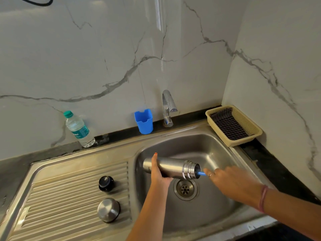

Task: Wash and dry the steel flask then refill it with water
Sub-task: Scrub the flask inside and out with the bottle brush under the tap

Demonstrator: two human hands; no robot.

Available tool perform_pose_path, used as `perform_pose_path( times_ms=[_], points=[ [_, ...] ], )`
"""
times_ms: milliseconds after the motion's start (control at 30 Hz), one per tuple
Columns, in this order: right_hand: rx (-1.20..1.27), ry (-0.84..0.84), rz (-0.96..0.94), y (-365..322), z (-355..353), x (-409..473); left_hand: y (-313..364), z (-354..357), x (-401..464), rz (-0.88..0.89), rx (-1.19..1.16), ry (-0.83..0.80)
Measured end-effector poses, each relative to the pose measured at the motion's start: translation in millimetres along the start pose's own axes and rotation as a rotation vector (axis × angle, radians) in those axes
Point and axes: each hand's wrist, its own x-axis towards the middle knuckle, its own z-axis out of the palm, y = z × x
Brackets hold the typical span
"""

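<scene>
The steel flask (173, 167) lies sideways above the sink basin (213, 146), its open threaded mouth pointing right. My left hand (159, 173) grips its body from below near the base. My right hand (225, 180), slightly blurred, holds a blue handle (201, 173) that goes into the flask's mouth; whatever is on its end is hidden inside. On the ribbed drainboard (69, 197) to the left stand the black inner stopper (106, 183) and the steel cap (108, 209).
A chrome tap (168, 108) stands behind the basin, with no water running. A blue holder (143, 121) sits left of it and a plastic water bottle (79, 130) farther left. A beige basket (233, 125) occupies the right corner. The drain (185, 189) is below the flask.
</scene>
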Motion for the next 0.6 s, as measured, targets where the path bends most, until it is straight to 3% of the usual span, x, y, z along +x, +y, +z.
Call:
perform_pose_path(
  times_ms=[67,100,233,267,300,367,467,500,533,600],
  points=[
    [-0.06,0.014,-0.045,-4,7,2,-3,-2,2,0.001,0.017,0.002],
    [0.047,0.0,0.007,-6,10,2,-5,-3,3,0.008,0.027,-0.001],
    [1.218,-0.276,0.321,-3,17,6,-8,-7,1,0.024,0.044,-0.035],
    [1.471,-0.373,0.402,-1,12,5,-8,-7,1,0.016,0.043,-0.048],
    [1.569,-0.439,0.423,1,8,3,-7,-7,1,0.003,0.036,-0.058],
    [1.282,-0.408,0.325,2,7,2,-6,-5,0,-0.022,0.034,-0.062],
    [0.479,-0.04,0.083,-7,21,2,-6,-3,-1,-0.045,0.032,-0.033],
    [0.261,-0.009,0.015,-8,26,2,-6,-3,0,-0.04,0.03,-0.016],
    [0.12,0.055,0.011,-7,34,1,-6,-3,1,-0.031,0.031,-0.002],
    [0.105,0.261,0.076,-3,48,2,-7,-6,4,-0.013,0.04,0.023]
  ],
)
